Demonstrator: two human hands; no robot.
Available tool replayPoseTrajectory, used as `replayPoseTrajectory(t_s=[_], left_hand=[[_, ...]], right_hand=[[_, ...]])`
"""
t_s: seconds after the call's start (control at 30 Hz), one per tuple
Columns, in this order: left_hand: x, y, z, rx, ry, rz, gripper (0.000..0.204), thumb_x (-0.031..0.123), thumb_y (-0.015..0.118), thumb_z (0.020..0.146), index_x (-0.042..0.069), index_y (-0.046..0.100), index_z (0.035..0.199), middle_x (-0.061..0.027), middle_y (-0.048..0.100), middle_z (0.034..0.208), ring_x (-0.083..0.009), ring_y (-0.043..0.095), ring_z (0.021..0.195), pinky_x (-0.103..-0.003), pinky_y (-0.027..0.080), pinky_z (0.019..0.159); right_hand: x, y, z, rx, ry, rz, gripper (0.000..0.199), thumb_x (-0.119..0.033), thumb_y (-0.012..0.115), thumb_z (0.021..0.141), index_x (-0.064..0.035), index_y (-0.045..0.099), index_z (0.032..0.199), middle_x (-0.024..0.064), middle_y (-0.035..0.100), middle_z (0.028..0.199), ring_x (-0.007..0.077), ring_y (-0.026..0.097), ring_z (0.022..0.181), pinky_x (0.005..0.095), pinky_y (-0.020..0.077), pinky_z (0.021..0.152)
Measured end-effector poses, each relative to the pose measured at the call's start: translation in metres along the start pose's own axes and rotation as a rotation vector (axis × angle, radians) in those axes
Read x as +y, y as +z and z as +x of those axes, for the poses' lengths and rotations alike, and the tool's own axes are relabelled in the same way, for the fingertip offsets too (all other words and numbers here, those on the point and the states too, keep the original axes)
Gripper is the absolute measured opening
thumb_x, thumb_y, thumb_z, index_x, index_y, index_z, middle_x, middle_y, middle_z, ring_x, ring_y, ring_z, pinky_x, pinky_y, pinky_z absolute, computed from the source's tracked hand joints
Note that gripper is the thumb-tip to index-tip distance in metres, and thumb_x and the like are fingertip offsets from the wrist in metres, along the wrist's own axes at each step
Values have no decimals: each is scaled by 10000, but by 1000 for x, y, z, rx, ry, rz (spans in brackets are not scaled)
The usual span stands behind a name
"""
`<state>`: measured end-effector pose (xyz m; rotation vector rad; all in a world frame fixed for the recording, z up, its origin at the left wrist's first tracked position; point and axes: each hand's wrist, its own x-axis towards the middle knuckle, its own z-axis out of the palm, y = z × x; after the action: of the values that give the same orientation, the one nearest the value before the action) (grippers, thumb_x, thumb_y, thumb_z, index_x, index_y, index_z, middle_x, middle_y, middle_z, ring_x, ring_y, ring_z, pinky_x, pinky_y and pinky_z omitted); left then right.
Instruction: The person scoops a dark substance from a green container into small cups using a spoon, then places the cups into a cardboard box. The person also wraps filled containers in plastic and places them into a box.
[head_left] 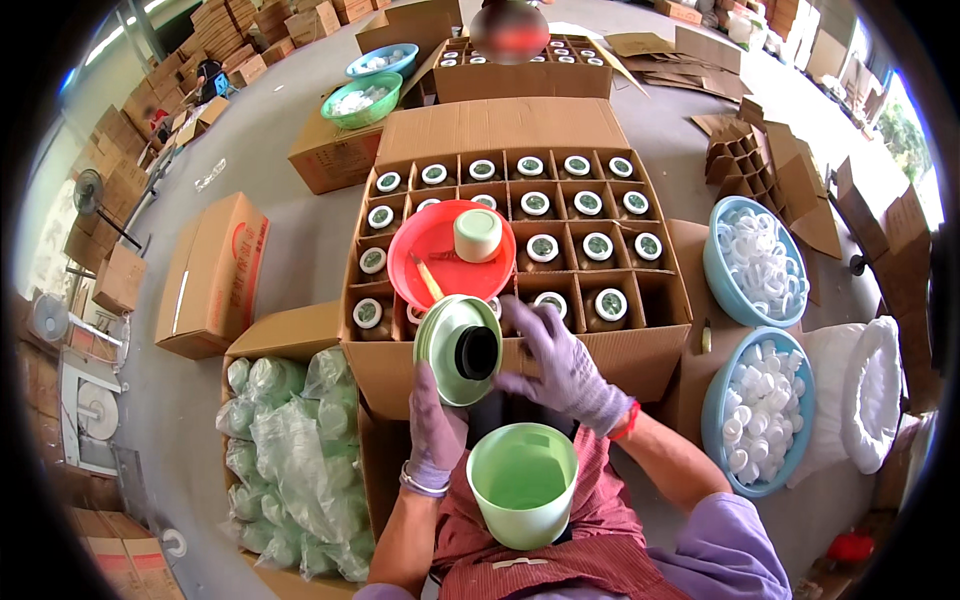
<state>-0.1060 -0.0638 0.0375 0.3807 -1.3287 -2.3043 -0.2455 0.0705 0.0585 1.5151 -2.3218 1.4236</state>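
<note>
My left hand (436, 430), in a pale purple glove, grips a light green round lid (445, 350) with a black round part (478, 353) at its middle. To its right is my gloved right hand (562, 368), fingers spread and nothing visible in them. A light green canister (522, 485) stands open-topped on my lap, and its inside looks bare. Beyond the lid, a red basin (405, 245) rests on a divided carton (520, 128). It holds a green-topped, pale jar (478, 235) and a thin tool with a wooden handle (429, 280).
Jars with white-rimmed lids (597, 246) fill most carton cells. At right stand two blue basins, one with clear-white rings (755, 262), one with white caps (765, 405), beside a white sack (868, 395). At left, a carton holds bagged green canisters (300, 450). A person (512, 30) is beyond.
</note>
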Motion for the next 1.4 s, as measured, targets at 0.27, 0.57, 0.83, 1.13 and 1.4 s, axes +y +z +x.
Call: replayPoseTrajectory(t_s=[0.27,0.57,0.83,1.13,1.4], left_hand=[[11,11,10,-103,-245,-70,615,516,327,1029,86,308,1469,-112,478,1382,-273,499,1278,-416,498,1006],[18,19,32,-758,963,1437,620,420,769,707,313,590,1290,-47,490,1403,-312,424,1234,-546,346,1047],[-7,-27,126,-37,748,1539,468,378,639,880,178,610,1303,-127,548,1325,-376,496,1178,-509,380,1012],[-25,31,101,-178,492,1006,352,249,589,975,51,601,1266,-133,611,1230,-310,593,1128,-380,481,975],[-28,62,71,-680,-340,-355,578,377,485,1002,83,295,1463,-104,440,1457,-226,496,1284,-467,384,1100]], right_hand=[[16,-7,12,-217,-379,-209,558,-194,611,877,-158,442,1408,210,515,1199,345,667,886,367,577,705],[41,6,-18,-377,592,1132,424,-271,554,972,-47,499,1327,110,660,1138,234,674,951,338,566,758],[167,-51,-33,-71,318,-679,412,-232,714,798,-152,620,1190,131,601,1083,339,609,1005,447,525,852],[134,-93,-18,61,175,-641,723,-241,794,697,-88,463,1321,175,554,1042,369,561,993,467,481,843],[-30,-104,0,124,-267,-380,668,-366,847,598,-122,578,1158,114,523,1028,335,542,973,512,434,887]])
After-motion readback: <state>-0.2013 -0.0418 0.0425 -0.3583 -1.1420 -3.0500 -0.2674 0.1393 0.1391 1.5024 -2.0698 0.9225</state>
